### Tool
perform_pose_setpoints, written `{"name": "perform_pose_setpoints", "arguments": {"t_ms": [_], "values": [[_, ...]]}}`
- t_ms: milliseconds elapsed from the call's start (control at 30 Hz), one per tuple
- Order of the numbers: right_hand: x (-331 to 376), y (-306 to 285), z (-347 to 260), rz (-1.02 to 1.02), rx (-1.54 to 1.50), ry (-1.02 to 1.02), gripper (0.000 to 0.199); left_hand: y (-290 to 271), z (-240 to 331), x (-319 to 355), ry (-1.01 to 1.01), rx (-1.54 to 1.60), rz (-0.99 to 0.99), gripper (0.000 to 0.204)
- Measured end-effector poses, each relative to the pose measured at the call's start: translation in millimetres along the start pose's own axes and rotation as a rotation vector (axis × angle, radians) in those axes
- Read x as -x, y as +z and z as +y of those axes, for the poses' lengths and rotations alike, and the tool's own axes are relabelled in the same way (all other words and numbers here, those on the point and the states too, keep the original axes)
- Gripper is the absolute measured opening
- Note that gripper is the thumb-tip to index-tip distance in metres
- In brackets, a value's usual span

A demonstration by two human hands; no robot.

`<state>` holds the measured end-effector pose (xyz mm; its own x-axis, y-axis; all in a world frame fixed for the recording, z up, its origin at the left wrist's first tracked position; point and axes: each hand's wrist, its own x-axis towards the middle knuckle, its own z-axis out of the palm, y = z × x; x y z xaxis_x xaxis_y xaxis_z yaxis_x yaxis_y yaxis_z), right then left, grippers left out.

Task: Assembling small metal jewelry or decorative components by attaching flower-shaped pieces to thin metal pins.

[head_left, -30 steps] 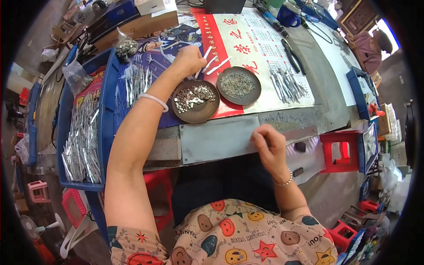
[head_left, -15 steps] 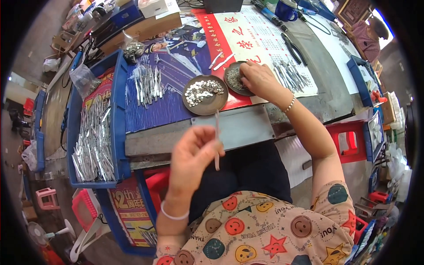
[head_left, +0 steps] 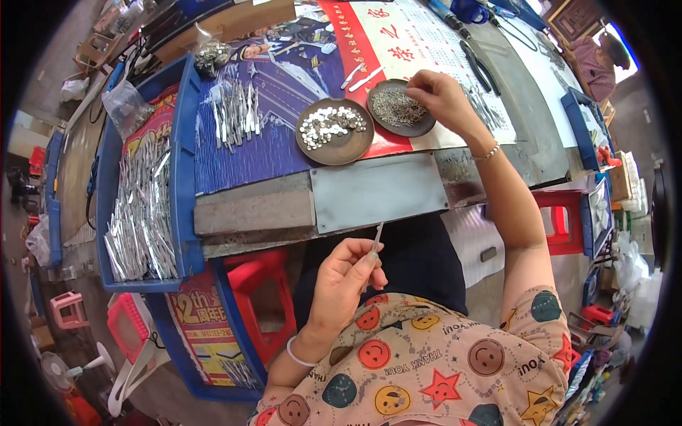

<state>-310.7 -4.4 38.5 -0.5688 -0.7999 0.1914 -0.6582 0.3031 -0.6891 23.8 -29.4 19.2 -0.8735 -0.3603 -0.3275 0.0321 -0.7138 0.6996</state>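
Note:
Close to my body, my left hand [head_left: 349,278] is closed around a slim metal strip [head_left: 378,236], whose upper end sticks up past the thumb. My right hand [head_left: 446,104] is over the right edge of a round dark dish [head_left: 402,130] heaped with tiny grey metal bits [head_left: 393,106]. Its thumb and fingers are pinched together, and whatever is between them is too small to make out. Left of that dish stands a second round dish [head_left: 334,151] with small shiny silver discs [head_left: 328,126]. Two pale slim pieces [head_left: 366,78] lie behind the dishes.
A blue tray [head_left: 186,163] full of slim silver pieces [head_left: 145,213] stands at the left. More slim pieces [head_left: 236,117] lie on the poster nearby. A metal plate [head_left: 380,192] covers the bench's front edge. Black-handled pliers [head_left: 480,67] lie farther back; another person [head_left: 593,64] is at far right.
My left hand has drawn back toward my body and to the right, still holding the strip. My right hand has risen from the metal bits toward the dish's right edge. The view has shifted slightly.

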Motion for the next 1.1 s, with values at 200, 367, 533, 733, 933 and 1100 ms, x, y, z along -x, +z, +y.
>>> {"name": "perform_pose_setpoints", "arguments": {"t_ms": [200, 367, 533, 733, 933, 1100], "values": [[3, -5, 4, -0.025, -0.138, 0.118, 0.023, 10, -3, 0, -0.016, 0.119, -0.041, 0.016], [20, -4, -14, -0.033, -0.484, 0.231, 0.020, 13, -4, -3, -0.050, 0.281, -0.085, 0.015], [91, 16, -72, -0.181, -0.669, 0.178, 0.016, 13, -7, -10, -0.098, 0.448, -0.112, 0.016], [151, 50, -90, -0.154, -0.884, 0.131, 0.014, 18, -13, -16, -0.120, 0.574, -0.109, 0.015], [166, 61, -103, -0.127, -0.902, 0.188, 0.014, 16, -15, -14, -0.112, 0.628, -0.112, 0.016], [168, 65, -103, -0.056, -0.650, 0.058, 0.011, 17, -16, -10, -0.107, 0.637, -0.110, 0.015]]}}
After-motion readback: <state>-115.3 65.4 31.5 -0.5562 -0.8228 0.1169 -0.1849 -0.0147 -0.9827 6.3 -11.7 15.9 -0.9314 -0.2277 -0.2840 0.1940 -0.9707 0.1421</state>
